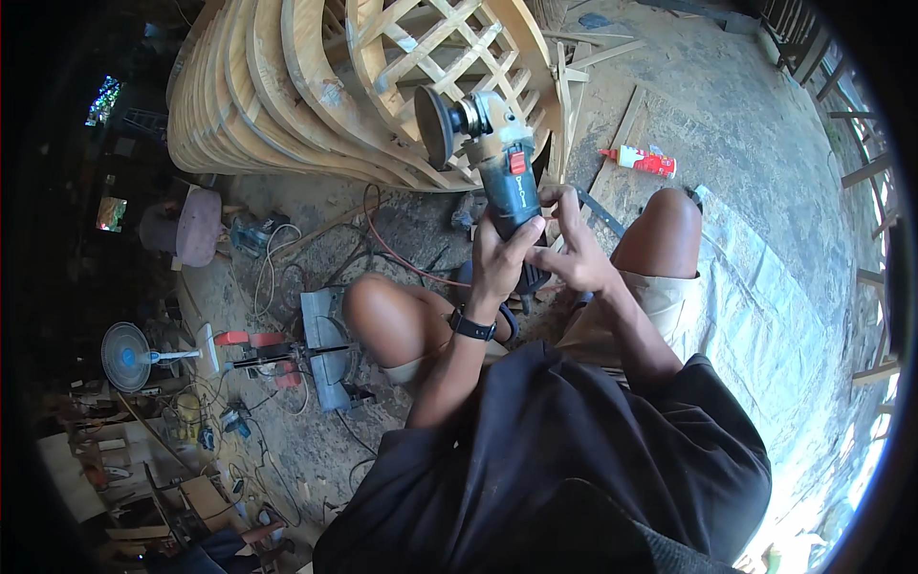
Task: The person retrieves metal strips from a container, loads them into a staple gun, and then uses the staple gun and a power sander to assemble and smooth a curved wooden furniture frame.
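An angle grinder [512, 187] with a dark green-blue body and a red switch is held up in front of my knees. Its round disc [435, 126] faces left, beside the metal gear head. My left hand [499, 256], with a black watch at the wrist, is wrapped around the rear of the body. Against the right side of that same end, my right hand [581, 253] has its fingers bent and closed, index finger and thumb touching the tool. What lies inside its curled fingers is partly hidden. Just beyond the grinder stands a curved wooden frame [273, 86] of ribs with a lattice panel [459, 43].
A red-and-white bottle [643, 161] lies on the dusty floor beside a wooden strip [617, 134]. At left are a cut-off saw [328, 349], a blue fan [126, 356] and tangled cords. An orange cord [392, 251] runs near my left knee. A pale sheet [765, 306] spreads at right.
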`<action>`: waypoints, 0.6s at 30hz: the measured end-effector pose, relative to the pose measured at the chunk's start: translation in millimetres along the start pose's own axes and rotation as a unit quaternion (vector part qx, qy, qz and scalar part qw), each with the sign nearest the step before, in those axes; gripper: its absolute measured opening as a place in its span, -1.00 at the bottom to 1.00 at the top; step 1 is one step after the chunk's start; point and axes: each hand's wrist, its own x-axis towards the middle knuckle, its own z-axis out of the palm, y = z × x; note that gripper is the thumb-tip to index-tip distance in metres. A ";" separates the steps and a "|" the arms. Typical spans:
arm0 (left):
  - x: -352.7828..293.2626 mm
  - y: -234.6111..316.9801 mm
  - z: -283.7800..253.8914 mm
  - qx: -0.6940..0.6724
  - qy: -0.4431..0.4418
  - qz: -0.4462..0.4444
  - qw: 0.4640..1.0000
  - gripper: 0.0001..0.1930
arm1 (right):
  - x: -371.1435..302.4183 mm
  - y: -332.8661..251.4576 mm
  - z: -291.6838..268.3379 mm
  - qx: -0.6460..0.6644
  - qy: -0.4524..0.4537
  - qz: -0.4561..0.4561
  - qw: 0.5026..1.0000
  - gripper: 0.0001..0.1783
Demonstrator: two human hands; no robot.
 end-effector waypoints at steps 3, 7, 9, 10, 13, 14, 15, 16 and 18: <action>-3.4 -0.4 20.4 -0.091 -0.028 -0.020 0.995 -0.62 | 8.6 -7.4 -23.8 0.391 0.081 0.045 0.916 -0.21; 6.0 -10.2 23.6 -0.062 -0.178 -0.097 0.977 -0.56 | 29.3 -14.2 -31.7 0.335 0.166 0.171 0.912 -0.31; 14.5 5.2 30.4 -0.048 -0.182 -0.089 0.978 -0.56 | 36.0 -3.5 -35.2 0.404 0.175 0.163 0.883 -0.38; 22.4 7.5 28.4 0.000 -0.200 -0.076 0.977 -0.54 | 39.2 -1.3 -36.1 0.412 0.173 0.159 0.880 -0.39; 46.3 21.6 39.3 0.026 -0.203 -0.063 0.977 -0.52 | 62.5 -5.3 -51.2 0.385 0.188 0.152 0.891 -0.39; 55.5 20.8 44.1 0.057 -0.186 -0.057 0.979 -0.54 | 71.5 -5.4 -56.8 0.353 0.208 0.151 0.900 -0.39; 65.6 20.1 42.6 0.095 -0.165 -0.051 0.980 -0.55 | 85.1 -8.9 -57.7 0.358 0.207 0.151 0.898 -0.39; 75.9 16.5 38.9 0.090 -0.149 -0.023 0.984 -0.57 | 100.2 -14.7 -58.9 0.328 0.233 0.159 0.902 -0.32; 96.6 30.1 34.5 0.101 -0.156 -0.037 0.982 -0.54 | 125.4 -14.2 -63.7 0.303 0.258 0.161 0.903 -0.18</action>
